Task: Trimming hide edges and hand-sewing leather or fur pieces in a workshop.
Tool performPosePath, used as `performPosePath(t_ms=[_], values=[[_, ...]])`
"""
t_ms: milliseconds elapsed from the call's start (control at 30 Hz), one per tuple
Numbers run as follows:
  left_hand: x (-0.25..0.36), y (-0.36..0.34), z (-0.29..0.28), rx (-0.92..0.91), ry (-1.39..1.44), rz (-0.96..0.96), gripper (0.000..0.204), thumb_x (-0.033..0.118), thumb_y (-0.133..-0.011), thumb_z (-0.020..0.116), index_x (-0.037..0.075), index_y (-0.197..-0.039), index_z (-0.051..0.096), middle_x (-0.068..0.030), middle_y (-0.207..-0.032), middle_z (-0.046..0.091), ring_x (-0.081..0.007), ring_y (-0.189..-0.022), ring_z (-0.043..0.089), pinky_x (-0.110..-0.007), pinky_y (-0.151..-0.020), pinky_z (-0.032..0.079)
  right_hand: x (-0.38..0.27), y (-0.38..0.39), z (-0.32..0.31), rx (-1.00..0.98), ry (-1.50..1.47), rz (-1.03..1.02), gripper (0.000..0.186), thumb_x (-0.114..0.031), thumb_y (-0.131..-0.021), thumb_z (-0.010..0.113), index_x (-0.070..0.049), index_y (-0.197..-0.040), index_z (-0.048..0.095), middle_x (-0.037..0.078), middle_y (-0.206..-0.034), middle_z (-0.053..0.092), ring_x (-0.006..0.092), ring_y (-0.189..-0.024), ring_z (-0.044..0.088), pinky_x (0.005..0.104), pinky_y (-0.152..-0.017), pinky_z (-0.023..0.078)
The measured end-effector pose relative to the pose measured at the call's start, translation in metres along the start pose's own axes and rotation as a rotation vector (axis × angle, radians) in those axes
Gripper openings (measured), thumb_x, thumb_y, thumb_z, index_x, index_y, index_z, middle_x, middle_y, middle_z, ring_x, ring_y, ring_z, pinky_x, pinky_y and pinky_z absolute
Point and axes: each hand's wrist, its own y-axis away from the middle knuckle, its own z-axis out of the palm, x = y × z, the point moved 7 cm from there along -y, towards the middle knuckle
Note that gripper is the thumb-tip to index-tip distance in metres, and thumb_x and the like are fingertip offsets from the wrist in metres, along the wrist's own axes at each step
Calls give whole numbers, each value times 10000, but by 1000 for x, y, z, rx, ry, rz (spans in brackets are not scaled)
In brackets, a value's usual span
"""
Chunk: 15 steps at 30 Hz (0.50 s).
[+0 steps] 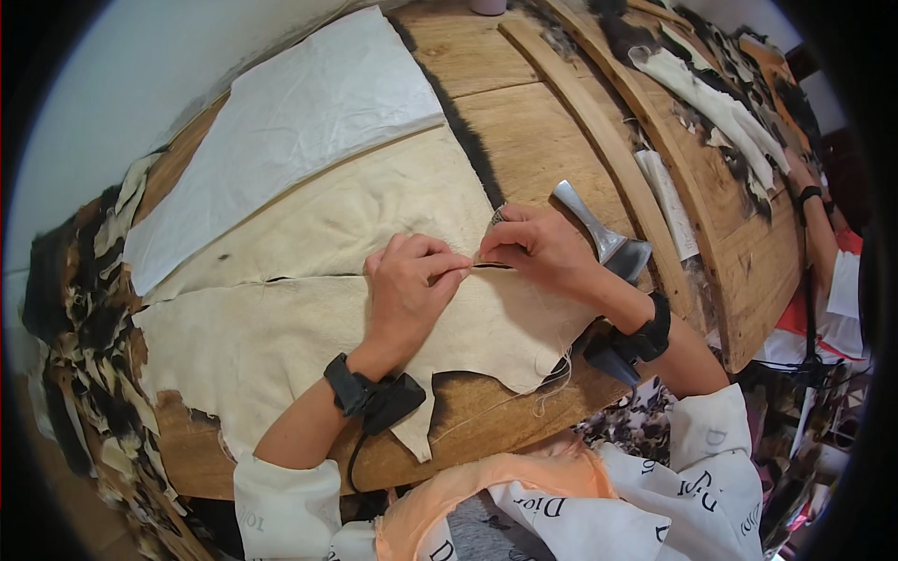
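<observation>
Two pieces of cream-coloured hide lie flesh side up, the upper hide (327, 215) and the lower hide (253, 332), meeting along a line with small dark gaps. My left hand (412, 285) pinches the edge of the hide at this line, thumb and forefinger pressed together. Close beside its fingertips, my right hand (543, 248) is also closed in a pinch, with a ring on one finger. Whatever sits between the right fingertips is too small to make out. Loose threads (557, 379) hang from the lower hide's right edge.
White sheet material (299, 112) covers the hide's far part. A silver metal tool with flared ends (603, 234) lies right of my right hand. Wooden strips (599, 131) cross the wooden table (491, 56). Fur scraps (94, 374) pile up at left. Another person's arm (818, 224) reaches in at right.
</observation>
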Motion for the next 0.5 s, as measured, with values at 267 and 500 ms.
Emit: performPosePath(t_ms=[267,500], values=[[-1,1,0,4,16,0,98,123,-698,687,131,-793,712,-9,-780,607,-179,-787,534,-326,-736,384,2,1,2,84,-2,-66,44,-35,-723,645,-39,-750,611,90,-684,534,264,-652,546,341,-562,417],[-1,3,0,28,10,1,73,155,-724,679,150,-793,701,29,-837,623,-164,-829,520,-332,-792,337,-11,0,6,72,222,-134,68,-83,-742,622,-40,-783,588,102,-672,501,281,-659,532,369,-576,422]])
